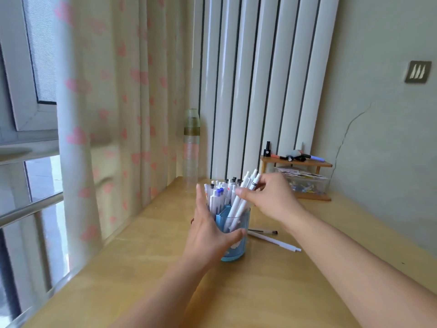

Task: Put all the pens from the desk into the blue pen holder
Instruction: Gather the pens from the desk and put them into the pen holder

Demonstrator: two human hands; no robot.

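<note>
Holding the blue pen holder (236, 247) with my left hand (208, 233): palm flat against its left wall, fingers straight and spread, thumb across the front. My right hand (267, 200) pinches a bunch of white pens (246, 192) between thumb and fingers, their lower ends already inside the holder.

Left of everything: window frame (28, 114), metal rail (30, 209), heart-print curtain (99, 114) hanging down to the left edge of the desk (165, 280). Clear bottle with green cap (192, 147) stands upright at the back, just behind the holder.

Holder stands upright, mid-desk, packed with pens (218, 195), clicker ends up, long axes near vertical. Pinched bunch leans up and to the right, tips down in the cup, tops past the rim toward the radiator (260, 79).

Right of the holder, one white pen (274, 241) lies flat on the desk, long axis running from near the holder's base out to the lower right, clip end farthest from the cup. Just behind it, a thinner dark-tipped stick (262, 231) lies almost level, pointing right; cannot tell if pen or brush.

Far right back: small wooden shelf (298, 164) in the corner with small items on top and a clear box (307, 183) below. Bare desk surface in front and to the right of the holder; left desk edge is close to the curtain.
</note>
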